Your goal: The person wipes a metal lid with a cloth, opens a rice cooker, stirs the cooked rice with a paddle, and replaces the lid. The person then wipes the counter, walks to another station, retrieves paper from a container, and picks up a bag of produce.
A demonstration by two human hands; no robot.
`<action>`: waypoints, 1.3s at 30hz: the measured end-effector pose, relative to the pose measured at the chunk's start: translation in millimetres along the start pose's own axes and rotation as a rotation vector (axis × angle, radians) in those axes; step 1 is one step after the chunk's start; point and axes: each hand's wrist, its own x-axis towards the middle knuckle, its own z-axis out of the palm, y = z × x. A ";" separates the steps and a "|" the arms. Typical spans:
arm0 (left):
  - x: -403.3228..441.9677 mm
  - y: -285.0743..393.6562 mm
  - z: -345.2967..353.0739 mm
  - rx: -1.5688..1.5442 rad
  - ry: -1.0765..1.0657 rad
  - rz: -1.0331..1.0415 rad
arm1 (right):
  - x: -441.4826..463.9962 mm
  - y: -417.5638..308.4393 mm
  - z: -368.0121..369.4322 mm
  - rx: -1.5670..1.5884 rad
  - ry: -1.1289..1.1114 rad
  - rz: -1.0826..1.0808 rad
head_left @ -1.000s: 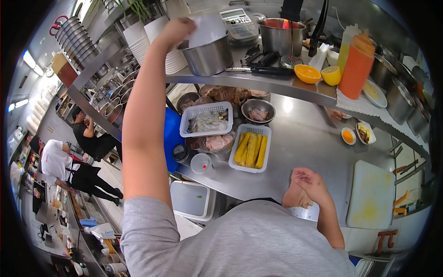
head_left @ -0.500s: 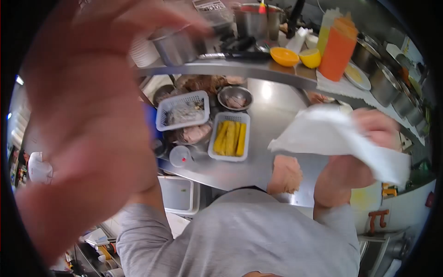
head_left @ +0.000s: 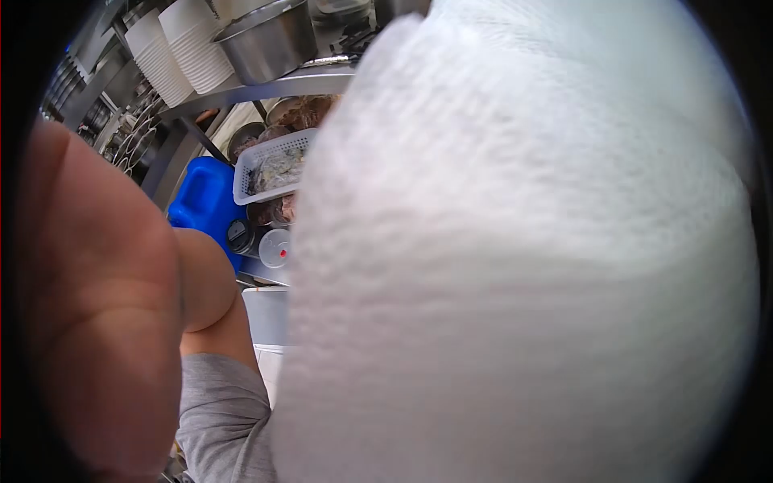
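A white paper towel with an embossed texture hangs very close to the camera and covers most of the right side and middle. My right hand is hidden behind it; half a second ago that hand was gripping the towel. At the left edge, large and close up, is the palm side of my left hand, its forearm rising from a grey sleeve. The fingers of this hand run out of view, so their grip cannot be made out. Nothing shows against the visible palm.
Beyond my left hand stand a blue jug, a white perforated basket with bagged contents, and a round clear-lidded container. Stacked white tubs and a steel pot sit on the shelf above.
The paper towel has come from the right up in front of the camera, hiding my right hand and much of the counter. My left hand appears lower and farther left, and the view has shifted left.
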 end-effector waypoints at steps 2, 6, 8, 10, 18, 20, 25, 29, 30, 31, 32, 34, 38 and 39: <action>-2.6 -0.4 -1.4 0.003 -0.005 -0.002 | -2.6 2.9 1.7 -0.003 -0.001 0.019; -3.3 -1.1 0.6 0.007 0.003 -0.011 | -3.5 2.0 0.5 -0.014 0.004 0.042; -1.7 1.9 3.2 0.007 0.013 -0.017 | -4.3 3.3 -2.9 -0.027 0.005 0.059; -2.3 6.7 4.4 -0.002 0.022 -0.025 | -10.9 1.6 -4.8 -0.036 -0.003 0.072; 0.1 13.0 6.1 -0.063 0.000 -0.043 | -20.9 1.5 -1.8 -0.069 0.019 0.138; -1.6 14.9 7.0 -0.068 0.000 -0.054 | -23.2 2.0 -0.4 -0.072 0.022 0.146; -23.4 21.3 21.8 -0.149 -0.037 -0.169 | -27.4 1.2 3.8 -0.080 0.025 0.150; -59.2 24.4 53.5 -0.273 -0.131 -0.351 | -28.9 0.9 4.6 -0.088 0.022 0.152; -68.3 26.3 61.6 -0.301 -0.154 -0.395 | -29.0 1.3 4.9 -0.090 0.015 0.156; -76.5 26.8 69.8 -0.325 -0.180 -0.436 | -29.6 1.8 4.6 -0.092 0.014 0.163; -83.6 27.9 76.6 -0.345 -0.207 -0.475 | -29.7 2.1 4.4 -0.091 0.016 0.164; -95.8 31.6 87.0 -0.377 -0.235 -0.527 | -32.4 1.9 3.1 -0.095 0.015 0.170; -110.7 32.5 97.5 -0.428 -0.261 -0.589 | -32.0 4.3 6.3 -0.100 0.007 0.195; -115.0 33.8 100.3 -0.438 -0.276 -0.608 | -33.6 5.4 7.5 -0.098 0.011 0.210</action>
